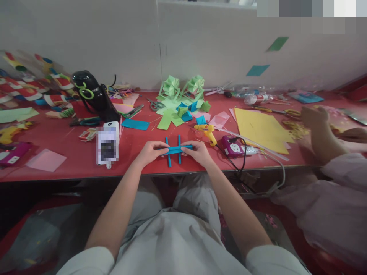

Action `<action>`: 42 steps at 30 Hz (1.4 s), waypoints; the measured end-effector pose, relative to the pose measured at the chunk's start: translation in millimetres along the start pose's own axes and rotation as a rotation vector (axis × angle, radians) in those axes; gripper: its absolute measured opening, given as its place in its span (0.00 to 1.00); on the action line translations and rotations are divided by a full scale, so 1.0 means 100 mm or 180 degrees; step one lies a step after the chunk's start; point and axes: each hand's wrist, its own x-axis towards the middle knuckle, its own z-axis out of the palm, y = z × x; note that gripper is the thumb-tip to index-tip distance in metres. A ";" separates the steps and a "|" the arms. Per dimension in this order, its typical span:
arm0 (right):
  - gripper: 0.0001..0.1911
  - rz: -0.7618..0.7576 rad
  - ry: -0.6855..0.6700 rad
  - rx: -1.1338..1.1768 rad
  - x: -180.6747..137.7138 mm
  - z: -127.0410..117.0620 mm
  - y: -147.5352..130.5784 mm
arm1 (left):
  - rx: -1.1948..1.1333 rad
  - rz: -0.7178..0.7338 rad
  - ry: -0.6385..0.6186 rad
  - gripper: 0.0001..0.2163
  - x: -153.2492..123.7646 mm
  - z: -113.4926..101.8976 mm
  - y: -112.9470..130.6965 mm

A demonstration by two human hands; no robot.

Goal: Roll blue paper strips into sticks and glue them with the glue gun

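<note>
Between my hands, near the table's front edge, is a blue paper frame (174,150): a horizontal strip or roll crossed by two thin upright rolls. My left hand (153,151) pinches its left end with thumb and fingertips. At the other end my right hand (197,151) grips the blue paper in the same way. Just beyond the right hand lies a yellow hot glue gun (205,131). Folded blue paper pieces (186,110) and green paper pieces (169,119) lie behind the frame.
A white phone (114,131), its screen blurred, and a black bottle (93,93) stand to the left. Two green paper lanterns (171,87) are by the wall. Yellow paper (259,130) and a purple power strip (231,146) with cables lie right. A co-worker's arm (321,133) rests at far right.
</note>
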 end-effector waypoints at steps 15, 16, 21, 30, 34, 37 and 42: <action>0.20 0.0076 0.0065 0.0065 0.01 0.02 -0.03 | -0.0034 -0.0010 0.0078 0.16 -0.01 0.01 0.06; 0.20 0.0065 0.0071 0.0073 0.01 0.02 -0.02 | -0.0056 -0.0059 0.0063 0.17 -0.01 0.01 0.06; 0.19 0.0034 0.0116 0.0091 0.02 0.00 -0.01 | -0.0291 -0.0290 -0.0131 0.20 -0.01 0.04 0.07; 0.19 0.0093 0.0075 0.0118 0.03 0.00 -0.01 | -0.0401 -0.0364 -0.0150 0.18 -0.03 -0.02 0.10; 0.20 0.0171 0.0136 0.0238 0.02 0.00 -0.02 | -0.0427 -0.0401 -0.0195 0.19 -0.04 -0.02 0.11; 0.22 0.0244 0.0348 0.0521 0.01 0.05 -0.04 | -0.0482 -0.0480 -0.0209 0.19 -0.06 0.01 0.12; 0.22 0.0229 0.0932 0.0949 0.01 0.23 -0.10 | -0.0311 -0.0411 -0.0265 0.17 -0.07 0.13 0.17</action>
